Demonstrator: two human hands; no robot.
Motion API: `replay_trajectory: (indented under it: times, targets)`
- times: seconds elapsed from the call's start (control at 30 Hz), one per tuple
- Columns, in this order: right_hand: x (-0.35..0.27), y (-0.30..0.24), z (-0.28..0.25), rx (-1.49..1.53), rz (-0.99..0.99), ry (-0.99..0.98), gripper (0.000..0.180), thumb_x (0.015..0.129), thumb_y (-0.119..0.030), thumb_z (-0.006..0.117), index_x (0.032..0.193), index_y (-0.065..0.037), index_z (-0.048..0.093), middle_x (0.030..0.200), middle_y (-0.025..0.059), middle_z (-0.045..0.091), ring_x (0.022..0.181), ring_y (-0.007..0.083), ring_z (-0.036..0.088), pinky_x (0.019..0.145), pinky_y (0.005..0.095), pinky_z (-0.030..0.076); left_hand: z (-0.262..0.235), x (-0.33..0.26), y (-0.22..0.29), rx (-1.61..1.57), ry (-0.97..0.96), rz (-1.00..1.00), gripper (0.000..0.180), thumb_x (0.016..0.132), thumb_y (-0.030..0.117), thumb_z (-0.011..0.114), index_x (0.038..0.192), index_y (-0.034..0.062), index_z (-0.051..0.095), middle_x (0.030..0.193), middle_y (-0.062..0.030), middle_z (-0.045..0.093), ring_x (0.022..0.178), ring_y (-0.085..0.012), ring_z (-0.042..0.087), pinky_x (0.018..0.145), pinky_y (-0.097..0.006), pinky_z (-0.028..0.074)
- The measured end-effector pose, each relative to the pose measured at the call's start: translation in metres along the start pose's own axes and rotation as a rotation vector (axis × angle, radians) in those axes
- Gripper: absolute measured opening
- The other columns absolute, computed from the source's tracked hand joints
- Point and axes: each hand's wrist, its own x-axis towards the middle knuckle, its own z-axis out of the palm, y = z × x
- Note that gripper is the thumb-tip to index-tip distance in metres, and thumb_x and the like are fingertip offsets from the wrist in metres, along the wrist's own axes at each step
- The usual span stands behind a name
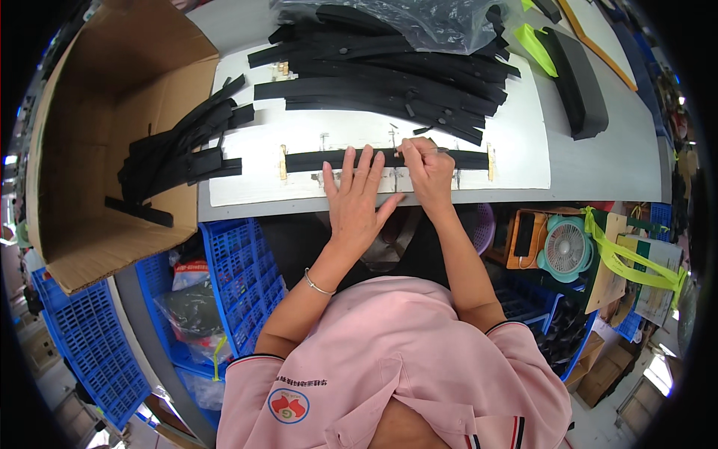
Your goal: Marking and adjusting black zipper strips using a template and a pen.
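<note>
A long black fabric strip [314, 160] lies across the white board [247, 191], between two small tan end pieces. My left hand [355, 194] rests flat on the strip with its fingers spread, pressing it against the board. Just right of it, my right hand [428, 170] is closed in a pinch at the strip's upper edge. A slim pen-like tool [441, 150] shows partly out of that hand; most of it is hidden by the fingers. Thin dark marks cross the board above and below the strip.
Many black strips [389, 90] are heaped beyond my hands, under a clear plastic bag [441, 26]. More strips [179, 142] hang into an open cardboard box [112, 239] at left. A black padded piece [574, 90] lies at right. Below stand blue crates [243, 284] and a small fan [566, 248].
</note>
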Motion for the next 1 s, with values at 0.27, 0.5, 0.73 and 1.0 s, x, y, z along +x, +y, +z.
replay_trajectory:
  times: [0.27,0.5,0.73,1.0]
  targets:
    - [-0.002,0.007,-0.004,-0.009,-0.004,-0.086,0.022,0.095,-0.012,0.067,0.077,0.001,0.069,0.069,0.0089,0.069,0.058,0.0213,0.066,0.056,0.0325,0.049,0.002,0.002,0.001,0.008,0.039,0.028,0.072,0.090,0.043,0.077,0.148,0.0050,0.056,0.159,-0.0138,0.049,0.152,-0.0369,0.036,0.122,-0.066,0.015]
    - [-0.002,-0.002,-0.016,0.106,0.035,-0.138,0.023,0.097,-0.011,0.064,0.079,0.003,0.071,0.072,0.0094,0.071,0.057,0.0171,0.063,0.057,0.0297,0.048,0.003,0.001,0.000,0.036,0.027,0.012,0.072,0.090,0.041,0.078,0.149,0.0059,0.056,0.160,-0.0127,0.048,0.152,-0.0362,0.039,0.123,-0.063,0.015]
    - [0.006,0.006,-0.094,0.272,0.270,0.132,0.021,0.103,-0.014,0.061,0.095,0.000,0.074,0.079,-0.0004,0.067,0.068,0.0041,0.054,0.062,0.0228,0.043,0.004,0.002,0.001,0.066,0.032,0.024,0.073,0.090,0.041,0.079,0.150,0.0060,0.055,0.160,-0.0127,0.049,0.152,-0.0371,0.038,0.123,-0.064,0.013]
    - [0.014,0.049,-0.105,0.198,0.252,0.017,0.010,0.101,-0.009,0.067,0.098,0.000,0.069,0.080,-0.0011,0.067,0.073,0.0035,0.056,0.065,0.0223,0.045,0.002,0.004,0.005,0.062,0.002,0.018,0.073,0.090,0.040,0.079,0.148,0.0046,0.055,0.159,-0.0136,0.048,0.152,-0.0379,0.037,0.123,-0.064,0.012]
